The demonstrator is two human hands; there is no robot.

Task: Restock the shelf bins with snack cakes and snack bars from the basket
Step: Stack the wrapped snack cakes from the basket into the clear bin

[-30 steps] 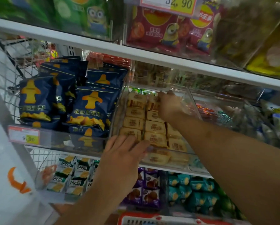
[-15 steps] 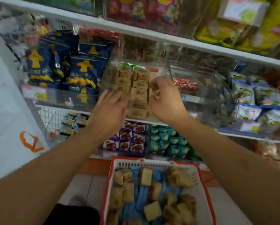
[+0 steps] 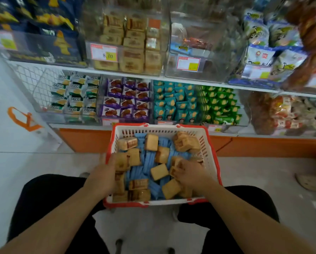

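Two shelf levels ahead: upper level with a clear bin (image 3: 125,43) stacked with tan snack cakes behind a red-and-yellow price tag (image 3: 104,54), dark blue bags (image 3: 49,33) to its left, a mostly see-through bin (image 3: 199,52) to its right holding a few red wrappers; lower level with rows of purple packs (image 3: 126,99), teal packs (image 3: 175,103) and green packs (image 3: 219,105). Below, close to the body, a red-rimmed white basket (image 3: 206,143) between dark-trousered knees, loaded with loose tan snack cakes (image 3: 150,143) over blue snack bars (image 3: 148,162). Nothing between basket and hands. Left hand (image 3: 103,176) over the basket's left rim, fingers curled down around a wrapped cake (image 3: 121,162) at that edge. Right hand (image 3: 190,173) deeper in on the right side, fingers bent and closed on another cake (image 3: 175,165), knuckles upward. Fingertips of both hands partly hidden among the wrappers; picture slightly blurred at the shelves.
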